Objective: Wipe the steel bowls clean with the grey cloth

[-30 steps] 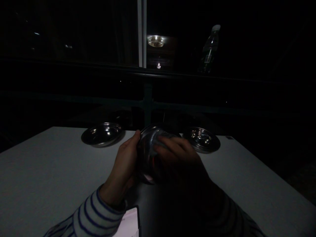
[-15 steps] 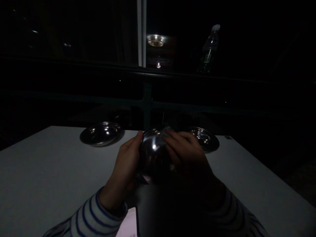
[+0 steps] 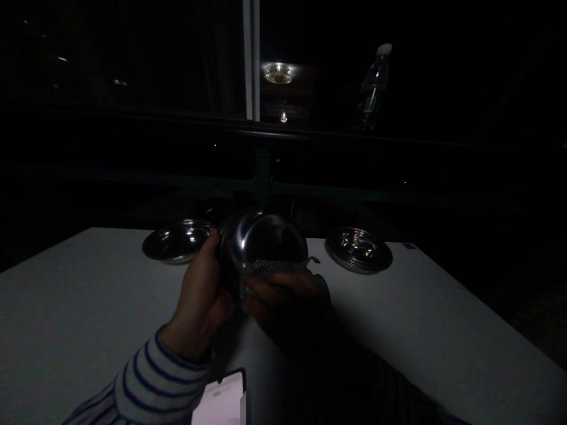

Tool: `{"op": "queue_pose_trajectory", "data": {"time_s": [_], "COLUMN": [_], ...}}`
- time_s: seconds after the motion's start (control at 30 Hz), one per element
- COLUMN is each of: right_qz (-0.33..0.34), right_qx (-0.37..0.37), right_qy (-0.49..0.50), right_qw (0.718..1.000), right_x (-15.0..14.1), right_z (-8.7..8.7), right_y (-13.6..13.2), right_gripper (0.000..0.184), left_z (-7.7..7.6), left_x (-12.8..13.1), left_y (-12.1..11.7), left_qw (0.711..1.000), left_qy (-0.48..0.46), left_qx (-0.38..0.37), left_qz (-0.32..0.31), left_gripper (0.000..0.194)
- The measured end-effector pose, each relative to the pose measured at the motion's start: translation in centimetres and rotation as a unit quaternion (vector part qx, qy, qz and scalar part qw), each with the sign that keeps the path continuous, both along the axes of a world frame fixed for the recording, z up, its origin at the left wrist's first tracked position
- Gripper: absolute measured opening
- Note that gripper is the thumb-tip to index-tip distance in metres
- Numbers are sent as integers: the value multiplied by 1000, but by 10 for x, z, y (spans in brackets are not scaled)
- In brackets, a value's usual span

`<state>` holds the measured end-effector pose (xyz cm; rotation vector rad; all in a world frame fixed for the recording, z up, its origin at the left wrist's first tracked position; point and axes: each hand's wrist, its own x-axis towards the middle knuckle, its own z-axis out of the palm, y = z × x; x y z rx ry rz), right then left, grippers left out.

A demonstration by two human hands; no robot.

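A shiny metal bowl [image 3: 277, 233] is tilted up above the table, its rounded underside towards me. My left hand [image 3: 199, 295] grips its left edge, thumb on top at the rim. My right hand [image 3: 287, 307] is closed around a dark patterned cloth [image 3: 277, 267] and presses it against the lower part of the bowl's outer surface. A loose corner of the cloth sticks out to the right. Deep shadow covers much of my right hand and forearm.
On the white table [image 3: 101, 301], a metal bowl [image 3: 175, 242] stands at the back left and another metal bowl [image 3: 358, 251], with several rim lines showing, at the back right. A lit phone [image 3: 219, 398] lies near me. Behind the table, a plastic bottle [image 3: 374, 88] stands upright.
The bowl has turned and moved left, now showing its flat base. My right hand has moved down and left across it with the cloth, which now shows clearly. My left hand has shifted left.
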<state>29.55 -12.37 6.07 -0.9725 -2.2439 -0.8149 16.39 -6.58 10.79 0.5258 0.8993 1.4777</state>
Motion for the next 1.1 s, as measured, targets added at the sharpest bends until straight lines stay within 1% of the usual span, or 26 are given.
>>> {"op": "queue_pose_trajectory", "data": {"time_s": [0.1,0.17,0.23,0.3,0.4,0.47,0.53,0.63,0.7,0.77,0.87,0.93,1.0,1.1], "right_qz": [-1,1,3,5,17,9,-10,-25,-37,-41,-8,7,-2,-20], "right_qx": [5,5,10,20,11,-3,4,11,15,22,15,9,-4,-8], "right_qy": [-11,-10,7,39,80,106,125,137,155,147,99,93,96,133], "right_qw": [1000,1000,1000,999,997,994,992,990,987,988,995,996,995,991], "right_x": [1,0,-1,0,8,17,29,48,53,49,31,22,23,38], "right_z": [-1,-1,1,3,10,16,23,32,33,31,25,22,23,28], "right_y": [1,1,2,4,10,15,19,24,25,22,15,13,14,23], "right_gripper": [29,28,27,26,25,26,26,26,25,25,25,25,26,27], "left_z": [4,0,-9,-17,-23,-21,-18,-12,-11,-12,-15,-15,-13,-7], "left_x": [-1,2,6,10,13,13,11,9,8,8,9,9,9,5], "left_y": [0,0,-2,-4,-8,-9,-9,-7,-5,-5,-5,-5,-5,-3], "left_qw": [1000,1000,999,994,987,986,987,990,991,991,989,989,990,991], "left_qy": [-22,-3,43,94,127,120,107,96,96,97,88,83,83,76], "left_qx": [17,8,9,37,37,26,24,13,0,-3,10,15,7,-16], "left_qz": [7,9,-3,-34,-89,-114,-120,-105,-93,-93,-116,-118,-112,-110], "left_gripper": [22,22,21,24,28,27,26,23,22,22,21,18,18,18]}}
